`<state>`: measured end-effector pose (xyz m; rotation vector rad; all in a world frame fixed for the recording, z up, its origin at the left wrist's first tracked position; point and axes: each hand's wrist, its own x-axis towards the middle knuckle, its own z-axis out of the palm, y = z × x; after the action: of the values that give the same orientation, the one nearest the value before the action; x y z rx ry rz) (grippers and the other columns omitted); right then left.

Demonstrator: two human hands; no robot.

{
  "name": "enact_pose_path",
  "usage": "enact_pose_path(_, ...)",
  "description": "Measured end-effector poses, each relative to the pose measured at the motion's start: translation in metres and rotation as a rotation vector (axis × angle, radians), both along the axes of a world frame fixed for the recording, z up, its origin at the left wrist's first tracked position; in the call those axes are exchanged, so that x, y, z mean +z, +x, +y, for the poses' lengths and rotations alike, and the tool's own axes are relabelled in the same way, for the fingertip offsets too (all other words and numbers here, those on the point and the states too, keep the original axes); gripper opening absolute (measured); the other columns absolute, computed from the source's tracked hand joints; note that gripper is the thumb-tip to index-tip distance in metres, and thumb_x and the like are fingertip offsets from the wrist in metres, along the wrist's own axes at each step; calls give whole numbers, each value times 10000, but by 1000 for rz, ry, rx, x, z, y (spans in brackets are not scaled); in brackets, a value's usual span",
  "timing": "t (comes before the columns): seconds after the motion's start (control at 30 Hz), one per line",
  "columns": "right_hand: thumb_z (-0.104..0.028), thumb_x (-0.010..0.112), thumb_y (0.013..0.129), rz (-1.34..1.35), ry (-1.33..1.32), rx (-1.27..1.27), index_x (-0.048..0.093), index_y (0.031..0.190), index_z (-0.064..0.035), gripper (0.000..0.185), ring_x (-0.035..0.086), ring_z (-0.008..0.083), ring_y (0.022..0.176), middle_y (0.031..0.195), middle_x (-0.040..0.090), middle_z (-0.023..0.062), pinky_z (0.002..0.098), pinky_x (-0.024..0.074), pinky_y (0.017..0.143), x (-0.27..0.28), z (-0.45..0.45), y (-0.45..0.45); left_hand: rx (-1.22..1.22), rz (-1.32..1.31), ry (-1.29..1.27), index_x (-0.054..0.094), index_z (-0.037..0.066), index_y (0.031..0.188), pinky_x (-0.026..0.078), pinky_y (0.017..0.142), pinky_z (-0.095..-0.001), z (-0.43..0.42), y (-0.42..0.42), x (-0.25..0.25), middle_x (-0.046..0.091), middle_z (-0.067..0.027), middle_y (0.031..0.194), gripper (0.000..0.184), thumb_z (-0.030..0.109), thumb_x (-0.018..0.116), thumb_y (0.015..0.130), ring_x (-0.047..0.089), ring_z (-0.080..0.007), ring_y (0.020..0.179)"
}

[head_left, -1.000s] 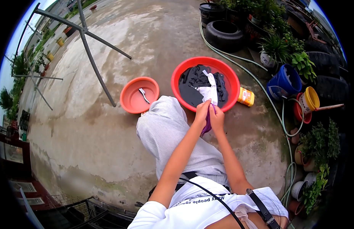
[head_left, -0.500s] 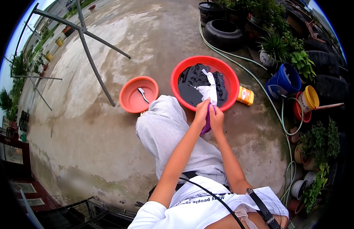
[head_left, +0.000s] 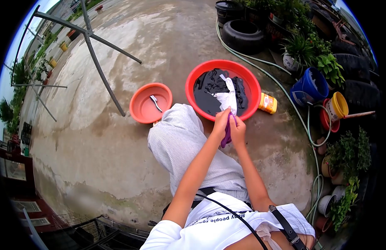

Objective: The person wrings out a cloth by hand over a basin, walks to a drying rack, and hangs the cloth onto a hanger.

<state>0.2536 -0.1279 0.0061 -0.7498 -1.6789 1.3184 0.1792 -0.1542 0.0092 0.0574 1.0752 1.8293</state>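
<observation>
My left hand (head_left: pixel 221 121) and my right hand (head_left: pixel 238 128) are close together at the near rim of a large red basin (head_left: pixel 190 100). Both have their fingers closed on a cloth whose purple part (head_left: pixel 227 136) hangs below them. Its white part (head_left: pixel 230 98) appears to run from my fingers into the basin, over dark wet clothes (head_left: pixel 213 81) lying in dark water. Whether white and purple are one piece is hidden by my fingers.
A smaller orange-red basin (head_left: pixel 136 113) holds a brush (head_left: pixel 155 102) at the left. An orange container (head_left: pixel 268 103) stands right of the large basin. A hose (head_left: pixel 268 75), blue bucket (head_left: pixel 303 91), yellow bucket (head_left: pixel 338 105) and potted plants line the right. A metal frame (head_left: pixel 99 64) stands upper left.
The purple cloth has shifted slightly and hangs a little further down between my hands. My fingers keep their hold, and the basins and brush stay in place.
</observation>
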Motion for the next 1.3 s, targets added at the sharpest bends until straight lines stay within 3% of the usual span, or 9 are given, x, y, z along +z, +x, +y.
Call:
enact_pose_path(0.17,-183,501,855,-123,-98,-3,480,659,25,286,367,68,524,520,408,25,267,335,470,-3,30,3,-94,-60,89,562,22,845,448,563,-208,1,7,3,594,-33,752,216,230,508,862,570,-93,653)
enact_pose_path(0.47,-187,496,867,-185,-23,65,484,681,11,272,377,45,562,579,434,-18,240,339,489,13,-4,11,22,-55,1,534,90,708,379,488,-241,1,2,-5,505,19,632,214,262,535,835,474,-79,535)
enact_pose_path(0.57,-201,496,850,-123,-32,15,513,703,35,278,401,91,515,533,459,64,280,357,481,5,15,6,-72,-69,37,552,65,764,420,525,-230,1,5,5,554,-2,684,225,268,513,855,528,-83,590)
enact_pose_path(0.73,-209,489,854,-169,-76,-41,504,690,35,294,388,95,520,540,457,74,290,351,481,0,36,1,-148,-53,84,564,27,859,446,570,-217,3,11,5,591,-33,760,257,272,487,872,564,-90,651)
enact_pose_path(0.87,-226,499,847,-162,2,-29,501,691,26,297,399,144,476,528,454,137,314,359,473,14,5,6,16,-76,-19,528,82,702,376,506,-218,0,8,9,515,26,639,251,270,497,865,477,-57,558)
enact_pose_path(0.93,-226,504,847,-253,67,0,496,684,24,298,404,141,468,513,446,126,317,358,465,18,-13,8,107,8,-70,463,109,615,311,452,-248,3,2,-6,412,50,570,297,273,492,861,372,-55,483)
enact_pose_path(1.0,-220,506,848,-191,48,-11,490,667,23,304,398,116,470,499,436,88,316,355,458,19,-20,9,82,7,-46,472,103,621,324,476,-240,0,1,-9,440,41,592,296,275,492,860,393,-56,508)
enact_pose_path(1.23,-210,485,857,-173,-180,-11,487,667,28,305,390,86,524,529,431,71,286,348,482,1,32,3,-121,-49,69,558,23,857,442,562,-227,0,10,6,587,-33,751,237,249,487,865,563,-99,644)
enact_pose_path(1.3,-213,482,857,-202,-139,-63,491,675,28,302,393,101,514,531,444,82,295,351,483,5,25,2,-84,-48,39,575,28,826,414,554,-218,2,8,4,576,-14,732,244,246,477,874,534,-81,621)
